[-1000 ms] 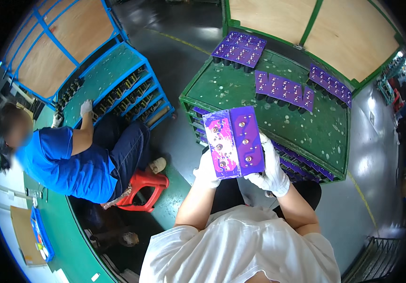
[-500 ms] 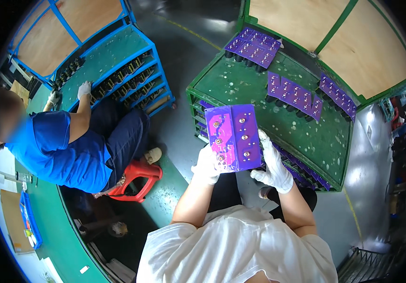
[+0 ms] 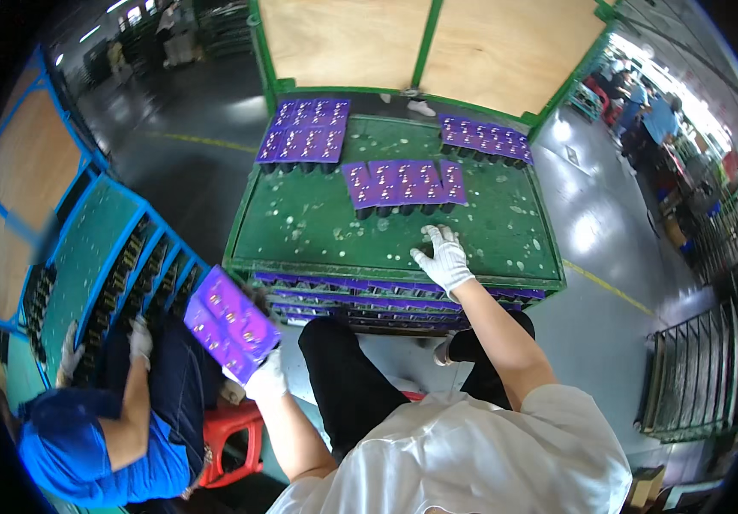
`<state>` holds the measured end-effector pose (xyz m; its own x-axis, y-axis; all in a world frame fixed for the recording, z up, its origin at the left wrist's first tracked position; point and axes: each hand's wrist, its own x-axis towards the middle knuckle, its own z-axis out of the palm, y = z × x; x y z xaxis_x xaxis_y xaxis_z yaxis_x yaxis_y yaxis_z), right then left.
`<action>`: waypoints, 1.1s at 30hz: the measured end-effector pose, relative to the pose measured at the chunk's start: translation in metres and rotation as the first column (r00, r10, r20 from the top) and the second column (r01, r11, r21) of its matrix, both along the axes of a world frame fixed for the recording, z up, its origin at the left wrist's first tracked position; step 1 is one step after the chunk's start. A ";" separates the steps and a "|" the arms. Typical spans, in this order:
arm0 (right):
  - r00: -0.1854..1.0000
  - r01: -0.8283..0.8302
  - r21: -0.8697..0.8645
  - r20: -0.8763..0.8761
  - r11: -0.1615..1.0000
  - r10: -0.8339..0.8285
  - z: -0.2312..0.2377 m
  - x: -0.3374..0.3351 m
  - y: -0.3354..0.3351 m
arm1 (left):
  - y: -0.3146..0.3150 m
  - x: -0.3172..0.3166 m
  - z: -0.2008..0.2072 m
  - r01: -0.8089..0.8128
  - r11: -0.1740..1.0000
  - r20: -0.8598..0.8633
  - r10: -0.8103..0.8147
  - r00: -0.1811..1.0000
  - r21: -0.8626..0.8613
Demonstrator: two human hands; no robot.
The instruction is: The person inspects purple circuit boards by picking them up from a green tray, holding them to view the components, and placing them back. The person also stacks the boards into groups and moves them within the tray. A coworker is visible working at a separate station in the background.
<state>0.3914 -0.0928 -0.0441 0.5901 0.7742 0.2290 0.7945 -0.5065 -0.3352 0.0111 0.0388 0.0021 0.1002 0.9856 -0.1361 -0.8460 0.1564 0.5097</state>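
My left hand (image 3: 265,379), in a white glove, holds a purple tray (image 3: 230,322) with round holes, down at my left side. My right hand (image 3: 443,254), also gloved, rests spread on the green sheet (image 3: 318,223) that tops the stack in front of me. Just beyond its fingers lies a row of purple trays (image 3: 403,183). More purple trays lie at the far left (image 3: 305,140) and far right (image 3: 484,137) of the sheet. Purple layers (image 3: 360,293) show at the stack's front edge.
A person in blue (image 3: 112,437) sits on a red stool (image 3: 228,437) at my left, gloved hands on a blue-framed pallet of dark parts (image 3: 103,274). Plywood panels in a green frame (image 3: 425,47) stand behind the stack. A wire cage (image 3: 695,377) stands to the right.
Both hands held the purple tray before me. Now my right hand has let go and reached onto the green sheet, and my left hand has swung the tray down to my left.
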 end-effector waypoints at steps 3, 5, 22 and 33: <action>0.965 0.259 -0.092 0.058 0.961 -0.255 -0.016 0.025 -0.003 | 0.011 -0.004 0.013 0.055 0.975 0.413 0.040 0.910 -0.217; 0.935 0.355 -0.107 0.056 0.929 -0.351 -0.020 0.038 -0.001 | 0.030 -0.013 -0.008 -0.190 0.925 0.350 0.307 0.885 -0.330; 0.801 0.596 0.119 -0.152 0.794 -0.579 -0.011 0.058 0.072 | 0.058 0.023 0.012 0.029 0.995 0.003 -0.029 1.000 -0.094; 0.798 0.593 0.240 -0.044 0.769 -0.601 -0.016 0.061 0.077 | 0.055 0.013 0.016 0.042 0.995 0.015 -0.041 0.999 -0.094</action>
